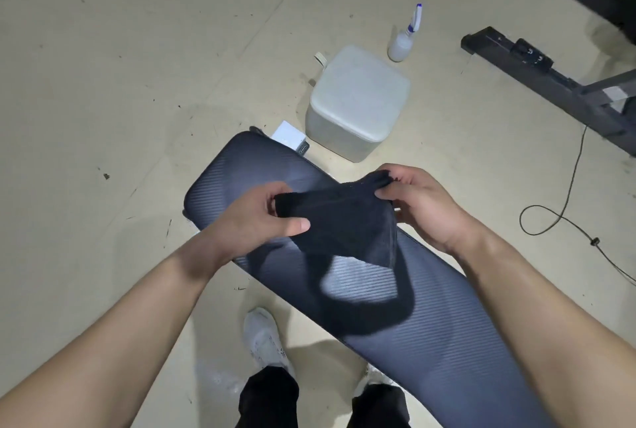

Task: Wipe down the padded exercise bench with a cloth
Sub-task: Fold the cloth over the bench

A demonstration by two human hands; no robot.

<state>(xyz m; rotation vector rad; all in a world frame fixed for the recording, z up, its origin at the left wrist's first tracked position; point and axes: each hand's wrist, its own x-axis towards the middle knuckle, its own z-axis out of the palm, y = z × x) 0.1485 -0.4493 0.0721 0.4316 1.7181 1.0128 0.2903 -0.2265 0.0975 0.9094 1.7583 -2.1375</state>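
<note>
The left grip (261, 217) and right grip (420, 204) each pinch an end of the dark cloth (347, 224), held above the padded bench (447, 324). On the floor (120, 83) beyond its far end stand a pale box (358, 100) and a spray bottle (404, 37).

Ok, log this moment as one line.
stage: pre-wipe | left hand: grips cloth | right hand: pinches cloth | cloth: held above bench

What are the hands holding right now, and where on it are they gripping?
A dark cloth, over the padded bench. The left hand pinches its left end; the right hand pinches its upper right corner.
</note>
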